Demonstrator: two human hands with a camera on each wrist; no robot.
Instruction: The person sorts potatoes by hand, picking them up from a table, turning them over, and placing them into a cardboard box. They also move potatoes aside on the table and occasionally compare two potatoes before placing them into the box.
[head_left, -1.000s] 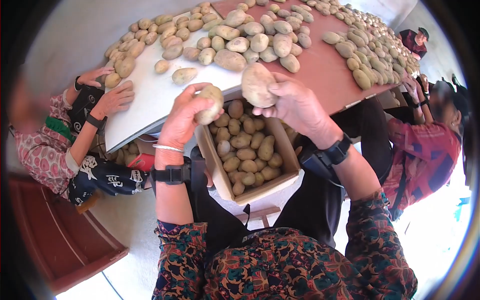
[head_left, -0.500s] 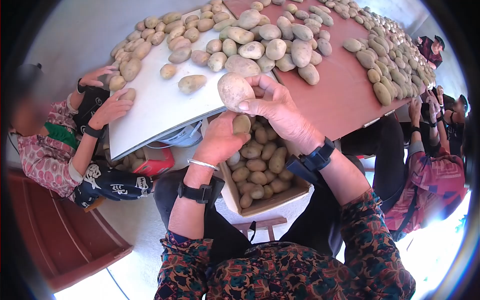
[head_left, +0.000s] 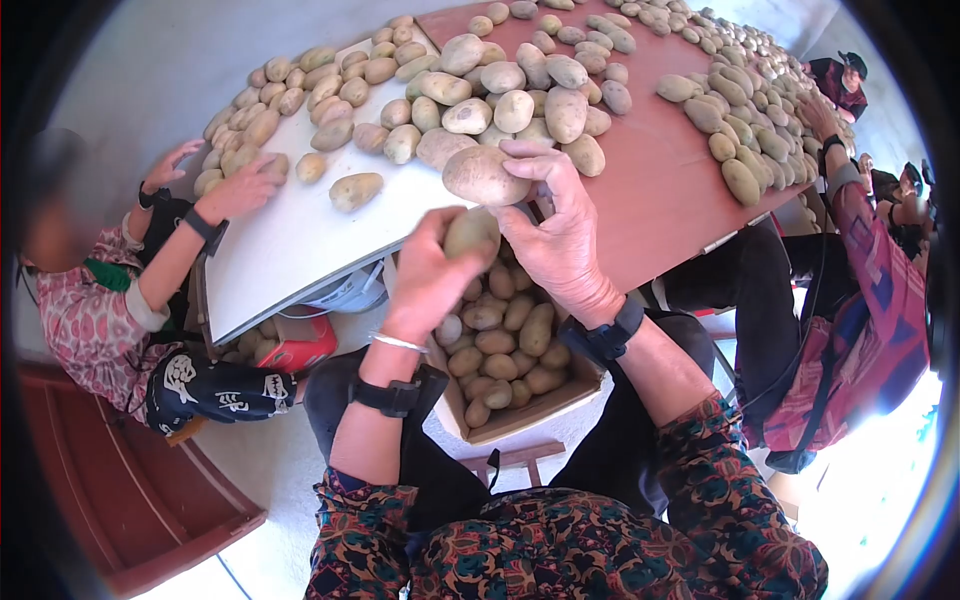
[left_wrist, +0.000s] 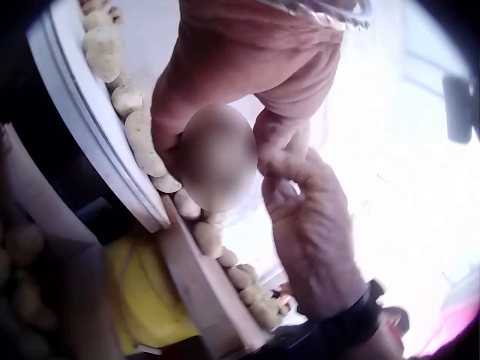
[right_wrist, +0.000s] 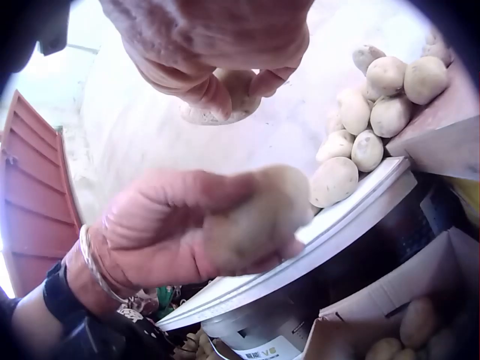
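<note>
My left hand (head_left: 425, 285) grips a potato (head_left: 470, 232), thumb on one side and fingers on the other, above the carton. Just beyond it my right hand (head_left: 562, 235) holds a larger oval potato (head_left: 487, 177) by one end between thumb and fingers, its long side lying crosswise. In the right wrist view the left hand's potato (right_wrist: 270, 217) is smeared by motion, and the right hand's potato (right_wrist: 232, 97) is pinched above it. Below both hands an open cardboard carton (head_left: 520, 420) full of potatoes (head_left: 497, 342) stands between the knees.
Heaped potatoes (head_left: 560, 110) cover much of the white tabletop (head_left: 290, 260) and the red-brown tabletop (head_left: 660, 200). A person (head_left: 95, 250) at the left handles potatoes at the table edge; another person (head_left: 860, 300) sits at the right. A red carton (head_left: 305, 340) stands under the table.
The right hand's potato has turned from upright to crosswise. My left hand dipped toward the carton, then rose slightly, still holding its potato. The person at right now reaches toward the heap.
</note>
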